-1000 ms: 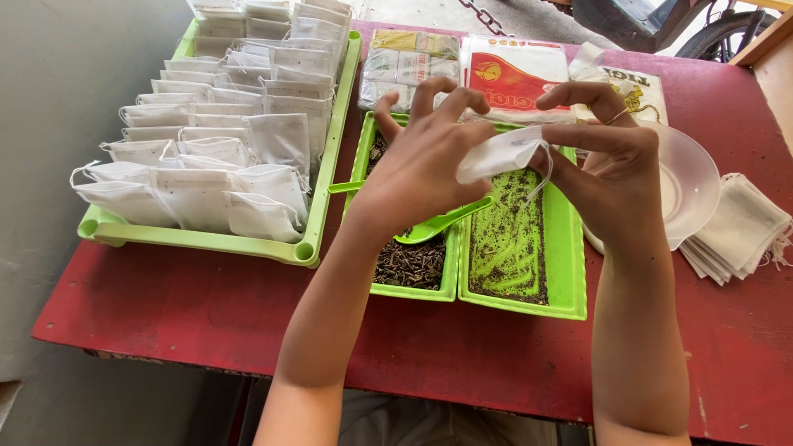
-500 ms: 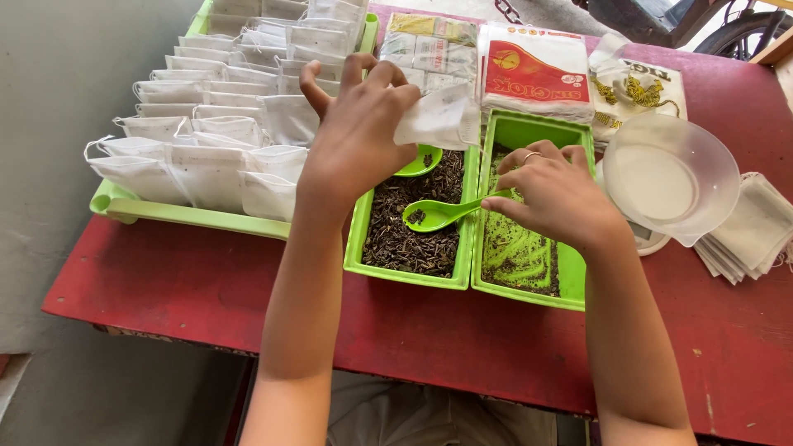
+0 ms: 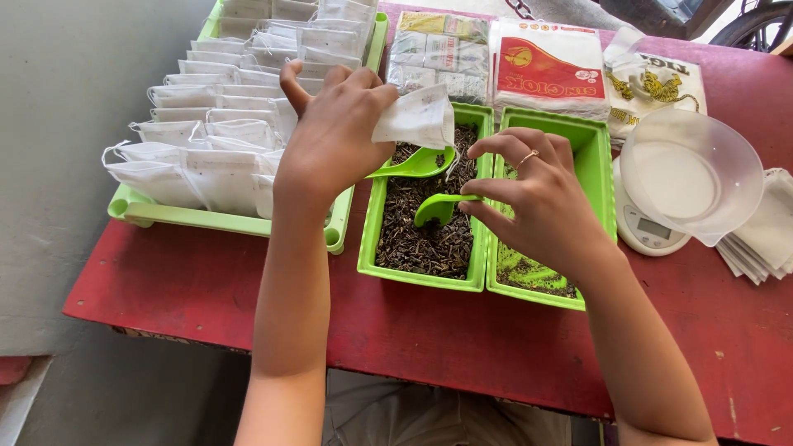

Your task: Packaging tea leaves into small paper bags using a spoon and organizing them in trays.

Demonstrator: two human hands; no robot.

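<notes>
Holding: the left hand (image 3: 330,136) has its fingers closed on a small white filter bag (image 3: 415,117), pinched by one edge and held above the far end of the tray of loose dried leaves (image 3: 425,223).
Right hand: the right hand (image 3: 537,202) has thumb and fingertips pinched on the handle of a green scoop (image 3: 439,206) — the other fingers are curled loosely, and a ring shows on one of them.
Scoop position: its bowl lies low over the dark leaves, about the middle of that tray; whether it holds any leaves cannot be told.
Second scoop: another green scoop (image 3: 417,163) rests at the far end of the same tray, just under the held bag.
Neighbouring tray: a second green tray (image 3: 599,157) stands touching the first on its right, with a thin scatter of leaf crumbs at its near end.
Left side: a long green tray (image 3: 132,211) is packed with rows of filled white bags (image 3: 215,124), standing on edge.
Right side: a small white scale (image 3: 648,230) bears a clear plastic bowl (image 3: 694,173), tilted — beside it lies a stack of flat white bags (image 3: 764,244).
Far edge: printed packages (image 3: 549,70) lie behind the trays.
Surface: everything sits on a red table (image 3: 413,330).
</notes>
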